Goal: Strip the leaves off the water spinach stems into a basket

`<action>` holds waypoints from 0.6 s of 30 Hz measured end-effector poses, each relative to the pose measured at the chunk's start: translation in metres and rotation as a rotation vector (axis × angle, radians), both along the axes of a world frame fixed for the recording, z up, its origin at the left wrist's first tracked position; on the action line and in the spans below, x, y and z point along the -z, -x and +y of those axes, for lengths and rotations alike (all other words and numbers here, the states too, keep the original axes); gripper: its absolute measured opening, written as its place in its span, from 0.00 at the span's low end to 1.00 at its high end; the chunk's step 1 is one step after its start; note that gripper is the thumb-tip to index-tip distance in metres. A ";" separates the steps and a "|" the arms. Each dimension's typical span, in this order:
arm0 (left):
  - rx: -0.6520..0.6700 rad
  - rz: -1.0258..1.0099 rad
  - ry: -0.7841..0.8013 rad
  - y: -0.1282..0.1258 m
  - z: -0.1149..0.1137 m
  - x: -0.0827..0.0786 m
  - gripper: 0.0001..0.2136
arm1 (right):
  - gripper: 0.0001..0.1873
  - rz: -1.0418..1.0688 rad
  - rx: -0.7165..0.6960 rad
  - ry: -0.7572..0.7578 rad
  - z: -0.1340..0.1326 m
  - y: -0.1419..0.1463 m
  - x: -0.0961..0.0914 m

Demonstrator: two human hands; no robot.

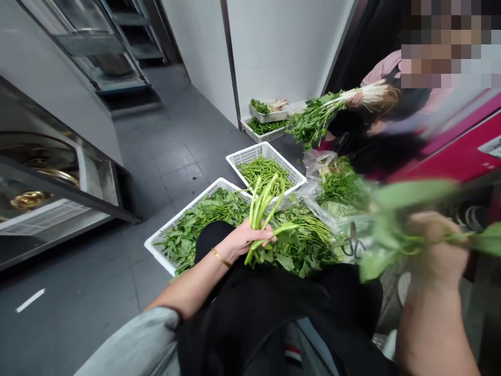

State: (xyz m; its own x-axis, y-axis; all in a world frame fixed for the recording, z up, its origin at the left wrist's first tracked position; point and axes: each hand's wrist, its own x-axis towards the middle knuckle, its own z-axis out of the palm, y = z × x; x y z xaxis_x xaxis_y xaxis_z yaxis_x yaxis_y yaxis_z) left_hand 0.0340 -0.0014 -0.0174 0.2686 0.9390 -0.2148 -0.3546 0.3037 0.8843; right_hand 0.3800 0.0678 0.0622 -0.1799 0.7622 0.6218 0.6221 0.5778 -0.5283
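1. Left hand (245,239), centre frame above the lap: closed round a bundle of bare green stems (264,201), cut ends pointing up and away. Gold bangle (221,257) on the wrist.
2. Right hand (436,245), right edge: motion-blurred, looks closed round a leafy sprig (391,230) with leaves trailing both sides. Exact finger grip not readable.
3. Step in hand, as a judgement: sorting water-spinach-type greens, with stripped stems gathered in the left hand and a fresh sprig being worked in the right.
4. Next move probably calls for bringing the sprig over to the left hand, or dropping its parts. Large white basket (183,209) lower centre holds leaves; small white basket (246,152) beyond it holds stems.
5. Loose heap of greens between lap and baskets, on a clear plastic bag (317,162). Scissors (354,243) lying in the heap just left of the right hand, so worth watching the blades on any reach across.
6. Co-worker's hand (354,100), upper right: holding a white-stalked leafy bunch (313,117) near the trays (270,116) at the wall. Tight on that side.
7. Steel counter (58,209) with a hard edge at frame left, well apart from the hands. Grey tiled floor (156,156) between counter and baskets is the only open room.
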 end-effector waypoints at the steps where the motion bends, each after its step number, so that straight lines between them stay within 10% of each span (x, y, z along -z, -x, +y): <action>1: -0.011 0.007 0.007 -0.002 0.002 0.000 0.11 | 0.13 -0.037 -0.057 0.019 -0.001 0.012 -0.001; 10: 0.083 0.006 0.018 -0.008 0.008 0.006 0.12 | 0.12 -0.952 -0.629 0.089 -0.019 0.152 0.031; 14: 0.069 -0.070 0.014 -0.013 0.002 0.009 0.11 | 0.14 -0.542 -0.858 0.363 -0.011 0.151 0.049; 18: -0.203 -0.272 0.034 -0.014 0.008 0.013 0.12 | 0.17 0.177 -0.591 0.731 -0.011 0.141 0.075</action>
